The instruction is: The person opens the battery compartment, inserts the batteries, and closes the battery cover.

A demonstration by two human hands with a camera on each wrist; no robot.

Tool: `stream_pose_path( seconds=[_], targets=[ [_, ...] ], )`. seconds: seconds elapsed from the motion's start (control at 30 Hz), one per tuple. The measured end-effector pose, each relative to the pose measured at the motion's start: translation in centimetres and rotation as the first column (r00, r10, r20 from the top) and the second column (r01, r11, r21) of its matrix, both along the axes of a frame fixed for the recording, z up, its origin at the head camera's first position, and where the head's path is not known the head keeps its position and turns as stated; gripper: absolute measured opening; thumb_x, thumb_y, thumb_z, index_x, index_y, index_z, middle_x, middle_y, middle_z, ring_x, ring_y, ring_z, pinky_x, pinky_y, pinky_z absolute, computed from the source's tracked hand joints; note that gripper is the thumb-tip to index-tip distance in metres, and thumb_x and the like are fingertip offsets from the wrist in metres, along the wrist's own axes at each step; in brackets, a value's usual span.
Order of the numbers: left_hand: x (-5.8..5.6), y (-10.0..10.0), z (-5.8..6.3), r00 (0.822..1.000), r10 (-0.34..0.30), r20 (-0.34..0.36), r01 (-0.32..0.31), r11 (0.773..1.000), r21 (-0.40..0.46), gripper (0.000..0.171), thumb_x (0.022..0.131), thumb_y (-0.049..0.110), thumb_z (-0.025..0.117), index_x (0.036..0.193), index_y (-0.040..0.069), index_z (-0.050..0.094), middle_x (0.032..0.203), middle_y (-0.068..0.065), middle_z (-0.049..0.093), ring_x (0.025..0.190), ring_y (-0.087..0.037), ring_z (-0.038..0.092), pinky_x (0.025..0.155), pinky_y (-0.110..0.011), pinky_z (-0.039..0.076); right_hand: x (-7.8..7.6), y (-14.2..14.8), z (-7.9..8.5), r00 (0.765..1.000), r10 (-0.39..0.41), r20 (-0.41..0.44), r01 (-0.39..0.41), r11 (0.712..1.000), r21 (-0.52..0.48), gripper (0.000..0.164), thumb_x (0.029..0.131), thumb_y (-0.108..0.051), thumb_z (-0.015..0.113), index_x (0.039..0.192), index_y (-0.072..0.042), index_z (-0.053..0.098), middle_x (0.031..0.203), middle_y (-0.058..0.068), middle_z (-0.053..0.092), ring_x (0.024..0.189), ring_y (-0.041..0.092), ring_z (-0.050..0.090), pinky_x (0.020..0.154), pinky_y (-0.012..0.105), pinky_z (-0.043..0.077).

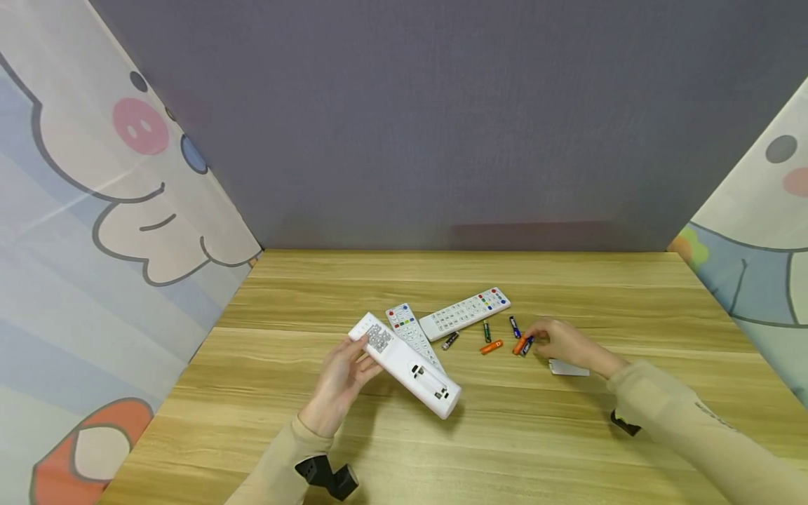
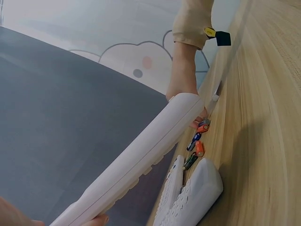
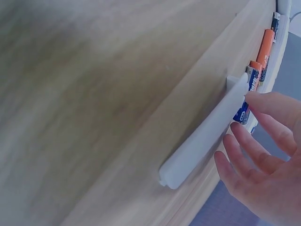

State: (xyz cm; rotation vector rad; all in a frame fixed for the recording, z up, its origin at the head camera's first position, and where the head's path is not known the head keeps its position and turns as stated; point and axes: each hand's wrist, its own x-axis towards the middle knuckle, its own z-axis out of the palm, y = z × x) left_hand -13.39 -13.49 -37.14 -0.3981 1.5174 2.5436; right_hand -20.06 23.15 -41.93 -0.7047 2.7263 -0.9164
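Note:
My left hand [image 1: 337, 382] grips a white remote control [image 1: 404, 365] by one end, thumb on top and fingers beneath. Its back faces up, with the battery compartment uncovered and no battery inside. In the left wrist view the remote [image 2: 136, 150] is raised over the table. My right hand [image 1: 558, 341] reaches down at a blue battery [image 1: 527, 346] that lies beside an orange battery [image 1: 519, 345]. The right wrist view shows the thumb and fingers spread, their tips right at the blue battery [image 3: 242, 113]. Below this hand lies a white battery cover [image 3: 204, 136].
Two more white remotes lie button side up, one [image 1: 463, 313] behind and another [image 1: 410, 330] partly under the held one. Between them and my right hand are a dark battery [image 1: 450, 341], a green one [image 1: 487, 331], an orange one [image 1: 492, 347] and a blue one [image 1: 514, 327].

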Motion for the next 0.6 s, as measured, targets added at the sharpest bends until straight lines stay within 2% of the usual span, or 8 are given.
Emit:
stream_pose_path(
  seconds=[0.4,0.6],
  targets=[
    [0.09,-0.05,-0.15,1.0,-0.011,-0.002,0.011,1.0,0.0,0.036,0.092,0.006,0.042,0.124,-0.008,0.033,0.096,-0.006,0.055,0.082,-0.018,0.059,0.079,-0.033,0.052,0.0,-0.11,-0.26,1.0,0.001,-0.028,-0.001,1.0,0.004,0.02,0.072,0.008,0.059,0.09,0.0,0.062,0.094,0.014,0.059,0.088,0.029,0.056,0.072,0.04,0.051],
    [0.08,-0.02,-0.15,1.0,-0.012,0.002,0.012,1.0,0.012,0.039,0.092,0.006,0.041,0.126,-0.009,0.03,0.096,-0.008,0.055,0.084,-0.019,0.06,0.082,-0.035,0.051,0.08,-0.14,-0.44,0.998,-0.006,-0.056,0.008,0.999,0.048,0.016,0.073,0.006,0.061,0.088,-0.001,0.063,0.095,0.016,0.058,0.089,0.033,0.055,0.073,0.042,0.05]
  ],
)
